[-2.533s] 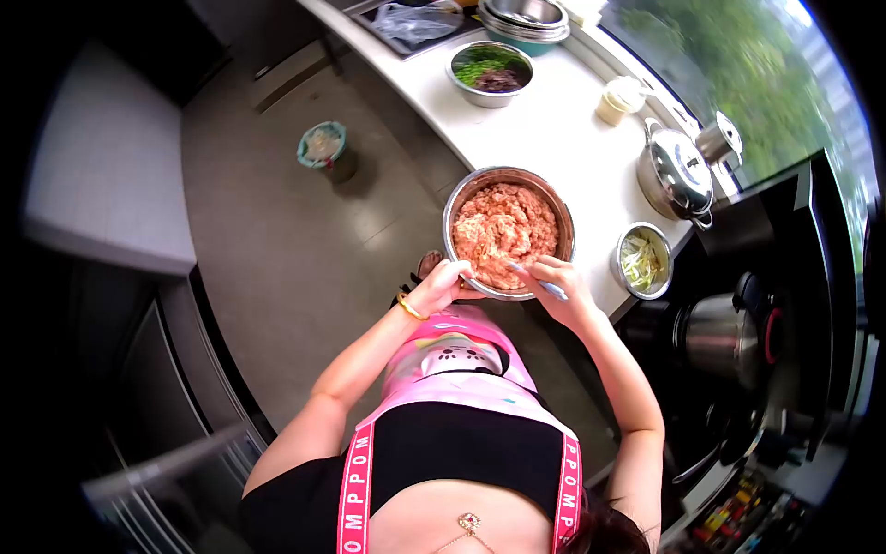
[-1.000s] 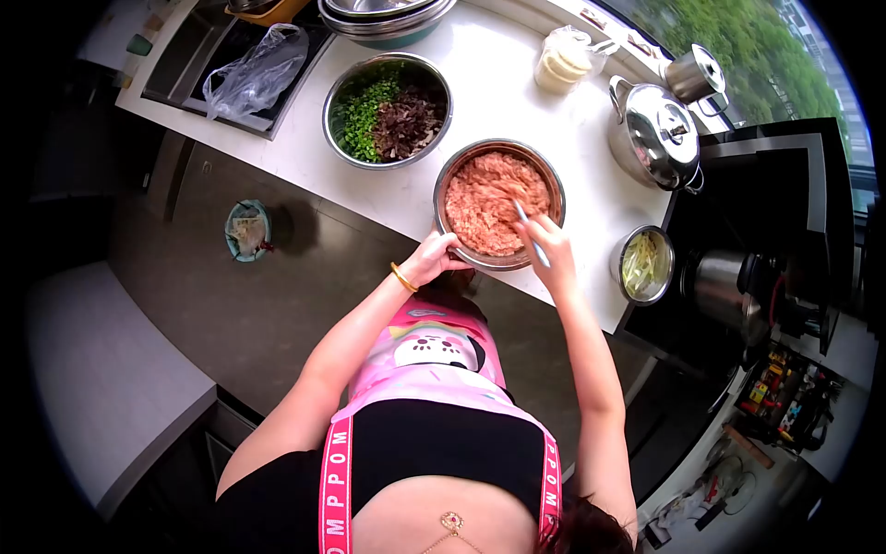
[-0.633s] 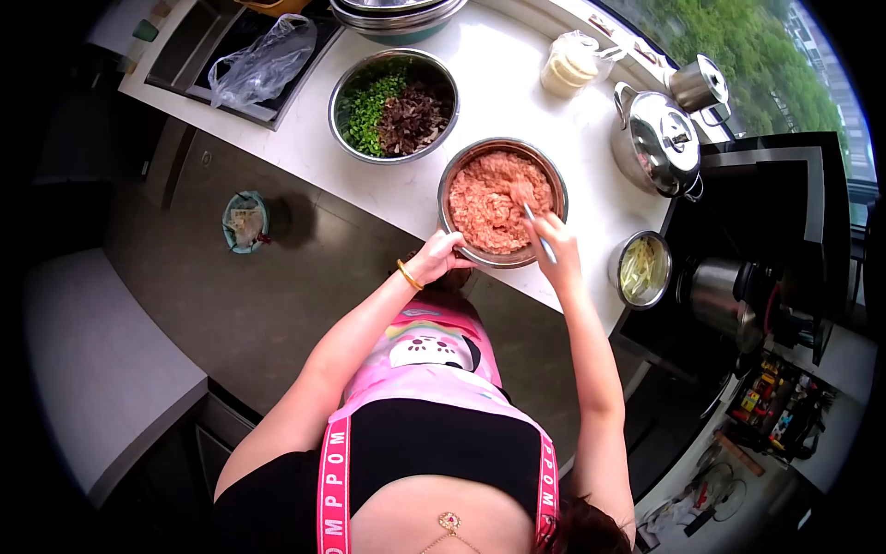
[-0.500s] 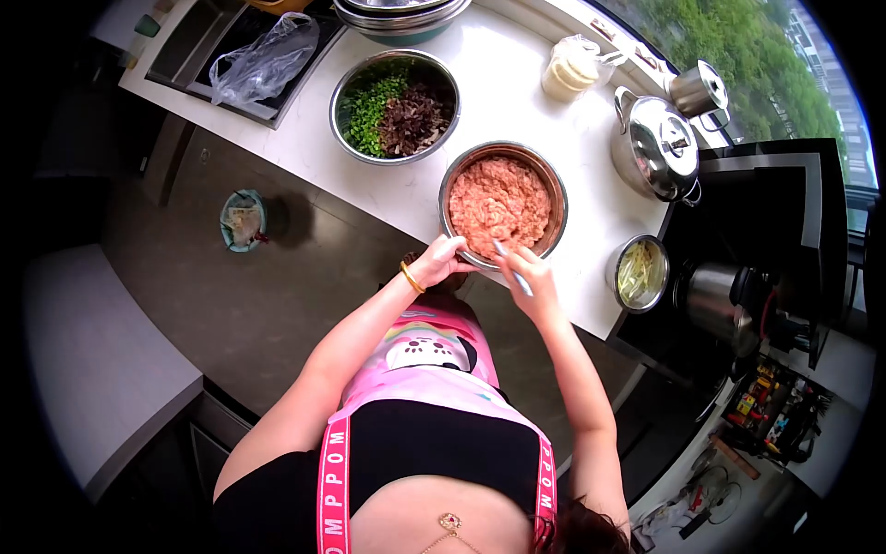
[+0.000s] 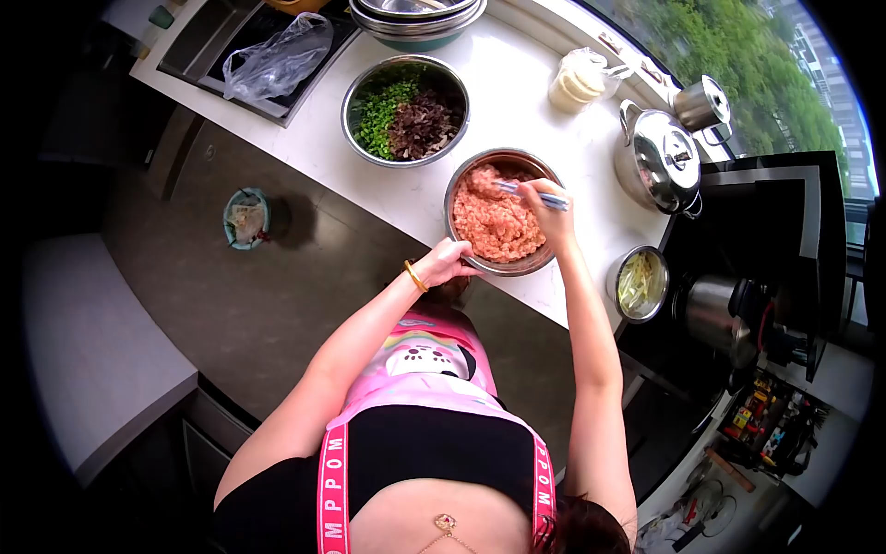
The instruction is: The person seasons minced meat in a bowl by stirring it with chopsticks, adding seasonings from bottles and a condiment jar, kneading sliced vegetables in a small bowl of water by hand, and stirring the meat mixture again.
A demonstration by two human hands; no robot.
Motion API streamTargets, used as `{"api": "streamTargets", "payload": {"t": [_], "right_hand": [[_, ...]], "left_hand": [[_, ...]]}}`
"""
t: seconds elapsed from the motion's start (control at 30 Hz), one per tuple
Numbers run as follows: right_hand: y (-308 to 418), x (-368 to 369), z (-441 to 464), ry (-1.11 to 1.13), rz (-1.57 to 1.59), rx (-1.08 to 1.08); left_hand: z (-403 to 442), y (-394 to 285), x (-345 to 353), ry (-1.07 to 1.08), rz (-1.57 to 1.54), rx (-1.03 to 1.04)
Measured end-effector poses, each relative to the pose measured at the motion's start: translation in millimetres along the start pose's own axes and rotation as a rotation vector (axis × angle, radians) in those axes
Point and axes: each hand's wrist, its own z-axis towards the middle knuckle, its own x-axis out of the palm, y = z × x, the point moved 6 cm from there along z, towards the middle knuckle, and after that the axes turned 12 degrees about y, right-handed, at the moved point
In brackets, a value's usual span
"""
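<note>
Left fingers (image 5: 459, 249) grip the bowl (image 5: 515, 269); right fingers (image 5: 533, 192), pinching a utensil (image 5: 556, 200), have moved away.

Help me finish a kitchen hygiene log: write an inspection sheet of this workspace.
Surface: white counter, brightly lit; small stains too fine to tell.
Work items: meat bowl holding ground meat; second bowl holding chopped greens and dark shreds.
Clutter: plastic bag lying near stacked bowls.
Hands: left hand holds the meat bowl's rim; right hand grips a utensil at the meat.
Cables: nothing seen.
Surroundings: bin on the floor; lidded pot by the window.
</note>
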Motion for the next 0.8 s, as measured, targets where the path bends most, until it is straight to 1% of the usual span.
{"api": "streamTargets", "payload": {"t": [0.03, 0.1, 0.13, 0.17, 0.23, 0.27, 0.33, 0.37, 0.43, 0.5, 0.53, 0.57, 0.63, 0.7, 0.73, 0.77, 0.8], "right_hand": [[4, 6, -2, 0.108, -0.001, -0.035], [12, 6, -15, 0.263, -0.096, -0.039], [34, -1, -25, 0.349, -0.273, -0.01], [44, -11, -34, 0.354, -0.276, -0.009], [47, -27, -51, 0.304, -0.261, 0.115], [50, -27, -57, 0.307, -0.265, 0.113], [61, -31, -69, 0.145, -0.267, 0.026], [60, -17, -73, 0.197, -0.208, -0.014], [71, 22, -72, 0.362, -0.37, -0.146], [58, 50, -60, 0.442, -0.383, -0.248], [52, 48, -48, 0.431, -0.454, -0.306], [49, 39, -39, 0.365, -0.452, -0.309], [42, 5, -31, 0.241, -0.454, -0.244], [47, -27, -38, 0.088, -0.428, -0.055], [56, -32, -43, 0.029, -0.396, -0.056], [58, -25, -43, 0.032, -0.399, -0.054], [64, -6, -43, 0.114, -0.338, -0.132]], "left_hand": [[3, 2, -5, 0.021, -0.006, -0.001], [4, 4, -9, 0.043, -0.013, -0.003], [3, 4, -9, 0.046, 0.01, 0.0], [2, 5, -9, 0.047, 0.03, 0.004], [-4, 4, -3, 0.058, 0.031, 0.015], [-5, 0, 1, 0.071, 0.035, 0.032], [-8, -4, 8, 0.072, 0.031, 0.043], [-10, -5, 9, 0.071, 0.028, 0.052], [-9, -4, 7, 0.075, 0.035, 0.055], [-7, -2, 6, 0.08, 0.041, 0.055], [-6, 0, 6, 0.078, 0.031, 0.048], [-5, 2, 4, 0.076, 0.023, 0.041], [-2, 8, -4, 0.067, 0.018, 0.058], [-3, 8, -5, 0.002, 0.007, 0.04], [-3, 9, -4, 0.003, 0.001, 0.041], [-3, 7, -2, -0.001, 0.021, 0.044], [-3, 6, 0, -0.006, 0.044, 0.046]]}}
